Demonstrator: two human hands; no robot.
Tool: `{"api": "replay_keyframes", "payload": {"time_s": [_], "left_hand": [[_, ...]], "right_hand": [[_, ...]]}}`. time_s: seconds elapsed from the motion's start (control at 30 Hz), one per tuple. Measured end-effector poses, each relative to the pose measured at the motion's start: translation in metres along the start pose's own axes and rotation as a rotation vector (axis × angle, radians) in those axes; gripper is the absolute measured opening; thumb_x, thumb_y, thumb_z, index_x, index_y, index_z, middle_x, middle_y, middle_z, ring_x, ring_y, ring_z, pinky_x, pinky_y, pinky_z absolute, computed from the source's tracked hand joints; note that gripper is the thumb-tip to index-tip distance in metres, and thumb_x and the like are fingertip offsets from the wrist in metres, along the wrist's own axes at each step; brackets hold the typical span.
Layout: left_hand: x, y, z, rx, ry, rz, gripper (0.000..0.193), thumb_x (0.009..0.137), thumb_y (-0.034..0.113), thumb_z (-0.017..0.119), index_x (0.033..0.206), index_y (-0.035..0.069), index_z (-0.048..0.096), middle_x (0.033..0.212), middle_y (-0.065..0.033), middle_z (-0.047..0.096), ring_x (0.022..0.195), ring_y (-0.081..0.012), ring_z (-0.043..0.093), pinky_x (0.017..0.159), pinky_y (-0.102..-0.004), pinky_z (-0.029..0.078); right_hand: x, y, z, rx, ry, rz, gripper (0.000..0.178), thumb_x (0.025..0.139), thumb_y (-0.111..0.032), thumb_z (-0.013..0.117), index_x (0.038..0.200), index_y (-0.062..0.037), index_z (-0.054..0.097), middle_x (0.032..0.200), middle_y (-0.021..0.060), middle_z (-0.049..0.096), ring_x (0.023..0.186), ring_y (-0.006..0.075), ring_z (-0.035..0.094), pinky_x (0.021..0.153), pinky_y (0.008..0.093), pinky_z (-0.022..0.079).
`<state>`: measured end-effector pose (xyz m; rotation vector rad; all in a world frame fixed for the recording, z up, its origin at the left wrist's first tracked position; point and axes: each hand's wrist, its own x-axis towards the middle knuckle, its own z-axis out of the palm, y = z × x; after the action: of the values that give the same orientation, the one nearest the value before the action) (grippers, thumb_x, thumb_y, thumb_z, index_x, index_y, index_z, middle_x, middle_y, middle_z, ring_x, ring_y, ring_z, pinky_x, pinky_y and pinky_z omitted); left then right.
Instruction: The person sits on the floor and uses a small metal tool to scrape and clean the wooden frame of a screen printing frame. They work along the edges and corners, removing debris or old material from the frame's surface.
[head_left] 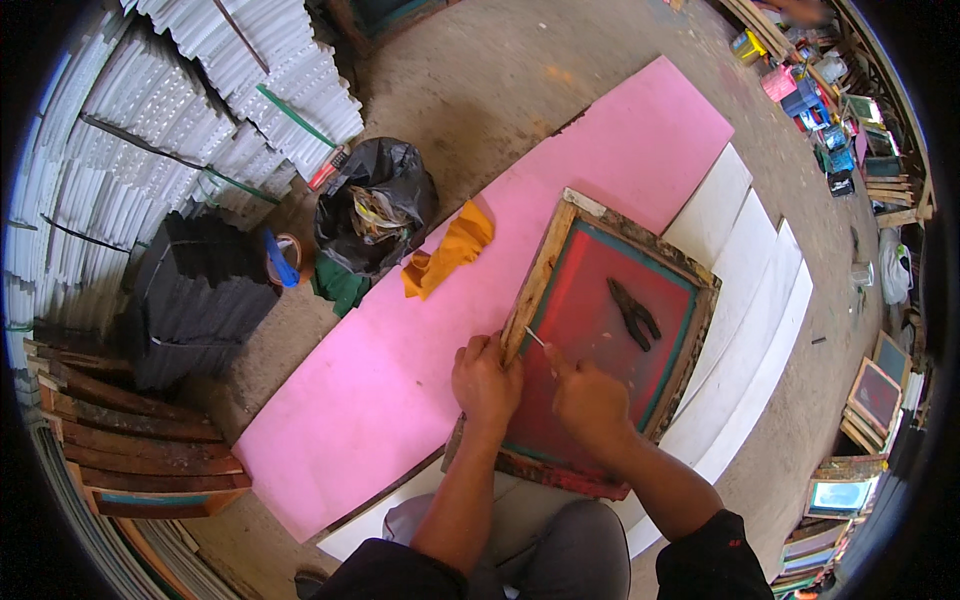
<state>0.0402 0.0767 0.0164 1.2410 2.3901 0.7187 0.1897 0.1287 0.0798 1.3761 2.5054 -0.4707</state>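
Observation:
A wooden screen-printing frame (690,254) lies tilted in front of me, its reddish mesh (590,290) bordered in teal. My left hand (487,380) is closed round the frame's left rail. In my closed right hand (590,402) is a thin metal-shafted tool (536,338), its handle hidden by the fingers. The tool's tip touches the inner edge of that left rail, close to my left fingers. Dark pliers (634,314) rest on the mesh, to the right of the tool, with no hand on them.
Beneath the frame are a pink board (350,420) and white sheets (745,410). An orange cloth (448,250) lies by a black bag (376,200) of scraps. Tape rolls (284,258), a dark stack (200,300) and wooden frames (140,450) stand left; more frames (875,395) line the right.

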Motion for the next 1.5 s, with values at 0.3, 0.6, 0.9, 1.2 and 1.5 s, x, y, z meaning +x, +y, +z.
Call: {"api": "replay_keyframes", "payload": {"time_s": [0.3,0.6,0.9,1.2,1.5], "left_hand": [[0.001,0.000,-0.001,-0.019,0.022,0.012,0.040,0.077,0.019,0.080,0.114,0.005,0.075,0.105,-0.0110,0.071,0.090,-0.0359,0.067,0.078,-0.0454,0.056],[0.004,0.001,-0.007,0.010,-0.043,-0.018,0.039,0.077,0.019,0.079,0.114,0.007,0.076,0.106,-0.0106,0.071,0.090,-0.0351,0.068,0.079,-0.0457,0.056],[0.004,-0.002,-0.005,0.017,-0.062,-0.050,0.042,0.076,0.019,0.079,0.116,0.007,0.076,0.109,-0.0097,0.072,0.093,-0.0353,0.068,0.081,-0.0459,0.057],[0.004,-0.003,-0.004,-0.025,-0.054,-0.049,0.041,0.075,0.018,0.079,0.115,0.009,0.076,0.110,-0.0094,0.071,0.094,-0.0352,0.068,0.081,-0.0466,0.057],[0.005,0.002,-0.010,-0.011,-0.089,-0.073,0.033,0.076,0.020,0.078,0.106,0.009,0.076,0.107,-0.0076,0.070,0.095,-0.0335,0.069,0.081,-0.0486,0.056]], "right_hand": [[0.005,0.012,0.006,0.563,0.022,0.073,0.038,0.097,-0.017,0.065,0.135,-0.0155,0.069,0.088,0.0175,0.073,0.077,0.0363,0.072,0.075,0.0472,0.058],[0.004,0.021,0.021,0.506,0.034,0.050,0.038,0.100,-0.014,0.064,0.138,-0.0174,0.069,0.089,0.0154,0.073,0.069,0.0319,0.069,0.069,0.0408,0.056],[0.003,0.026,0.033,0.161,0.190,-0.114,0.037,0.104,-0.014,0.062,0.141,-0.0132,0.067,0.076,0.0072,0.069,0.063,0.0104,0.059,0.060,0.0316,0.048],[0.015,0.036,0.037,0.977,-0.039,0.087,0.038,0.105,-0.017,0.063,0.142,-0.0128,0.065,0.073,0.0021,0.064,0.062,0.0109,0.057,0.058,0.0298,0.047],[0.021,0.036,0.010,1.342,-0.384,0.394,0.037,0.105,-0.021,0.063,0.141,-0.0110,0.066,0.080,0.0014,0.070,0.066,0.0126,0.061,0.065,0.0343,0.051]]}}
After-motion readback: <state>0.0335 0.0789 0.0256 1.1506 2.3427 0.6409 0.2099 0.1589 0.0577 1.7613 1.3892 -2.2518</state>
